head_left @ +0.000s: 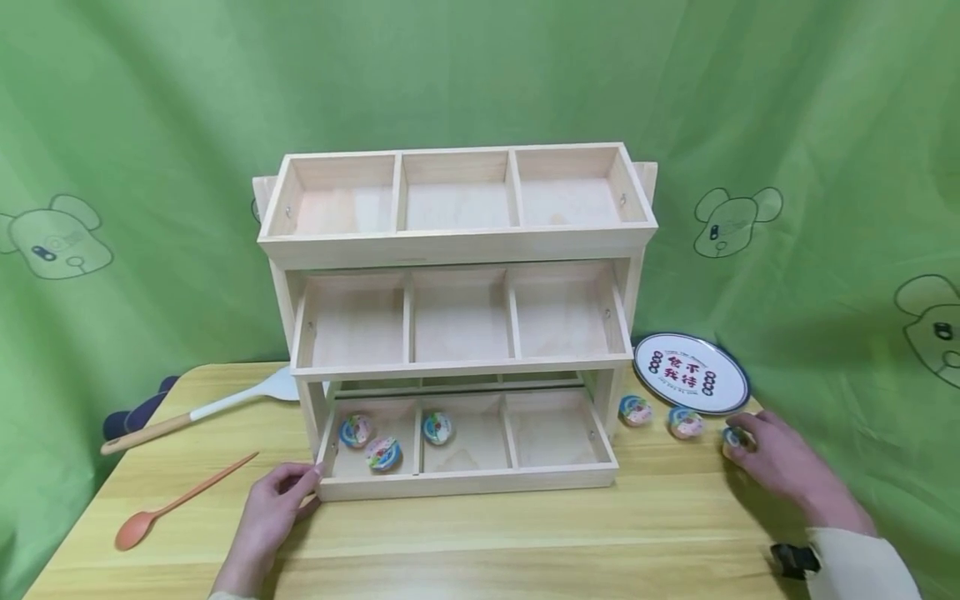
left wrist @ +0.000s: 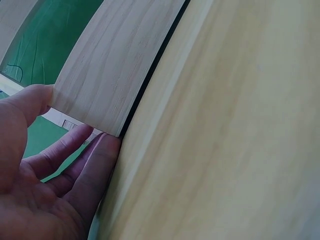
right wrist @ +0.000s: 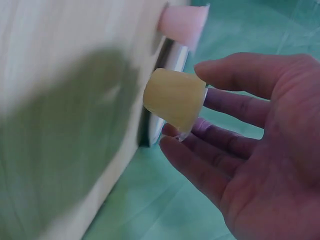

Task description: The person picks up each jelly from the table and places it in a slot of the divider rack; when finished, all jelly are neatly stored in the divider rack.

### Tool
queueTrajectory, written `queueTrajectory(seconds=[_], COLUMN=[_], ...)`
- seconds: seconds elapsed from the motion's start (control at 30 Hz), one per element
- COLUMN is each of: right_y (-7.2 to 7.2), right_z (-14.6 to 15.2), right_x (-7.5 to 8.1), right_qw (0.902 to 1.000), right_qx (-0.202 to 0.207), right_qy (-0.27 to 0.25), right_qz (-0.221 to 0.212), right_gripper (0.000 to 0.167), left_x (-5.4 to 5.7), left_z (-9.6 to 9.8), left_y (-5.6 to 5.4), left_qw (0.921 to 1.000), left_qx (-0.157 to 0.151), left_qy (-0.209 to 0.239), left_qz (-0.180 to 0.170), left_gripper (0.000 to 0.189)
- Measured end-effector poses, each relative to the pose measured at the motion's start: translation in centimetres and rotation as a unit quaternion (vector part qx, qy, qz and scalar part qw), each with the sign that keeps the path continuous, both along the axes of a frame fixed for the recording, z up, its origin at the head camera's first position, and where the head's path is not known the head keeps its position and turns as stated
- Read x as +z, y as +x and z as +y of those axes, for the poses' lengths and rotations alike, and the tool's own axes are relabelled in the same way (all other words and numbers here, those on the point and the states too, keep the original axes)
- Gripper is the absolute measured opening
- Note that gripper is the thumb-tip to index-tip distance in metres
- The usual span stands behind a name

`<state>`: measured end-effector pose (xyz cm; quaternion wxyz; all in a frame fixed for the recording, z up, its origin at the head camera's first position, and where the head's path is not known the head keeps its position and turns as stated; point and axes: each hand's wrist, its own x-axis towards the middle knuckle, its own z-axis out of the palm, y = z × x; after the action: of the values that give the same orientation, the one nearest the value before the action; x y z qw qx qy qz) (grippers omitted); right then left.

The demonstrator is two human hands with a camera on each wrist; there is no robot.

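Observation:
My left hand holds the left front corner of the lowest wooden tray. In the left wrist view the thumb is at the top of the front board, and the fingertips are at its lower corner. Two jelly cups lie in that tray's left compartment, and another jelly cup in its middle one. At the right, my right hand has thumb and fingers round the rim of a yellowish jelly cup. Two more jelly cups stand on the table left of it.
Above the lowest tray, the wooden rack has a middle tray and a top tray, each with three compartments. A white oval plate lies behind the right-hand cups. On the left are a white spatula and an orange spoon.

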<state>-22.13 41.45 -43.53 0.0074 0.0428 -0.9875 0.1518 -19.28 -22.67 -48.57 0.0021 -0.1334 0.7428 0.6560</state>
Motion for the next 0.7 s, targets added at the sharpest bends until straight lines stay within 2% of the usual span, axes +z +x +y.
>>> queueTrajectory(seconds=[0.17,0.7], right_y=[0.5,2.0], right_z=[-0.8,-2.9], right_x=[0.9,2.4], right_qw=[1.0,0.9985], right_qx=[0.006,0.043], right_qy=[-0.003,0.005], right_qz=[0.006,0.033], right_gripper=[0.052,0.043], left_x=[-0.1,-0.3], left_z=[0.0,-0.1], left_y=[0.0,0.0], left_qw=[1.0,1.0], left_qx=[0.003,0.003], left_qy=[0.0,0.002], left_qz=[0.001,0.001], left_gripper=[0.037,0.037])
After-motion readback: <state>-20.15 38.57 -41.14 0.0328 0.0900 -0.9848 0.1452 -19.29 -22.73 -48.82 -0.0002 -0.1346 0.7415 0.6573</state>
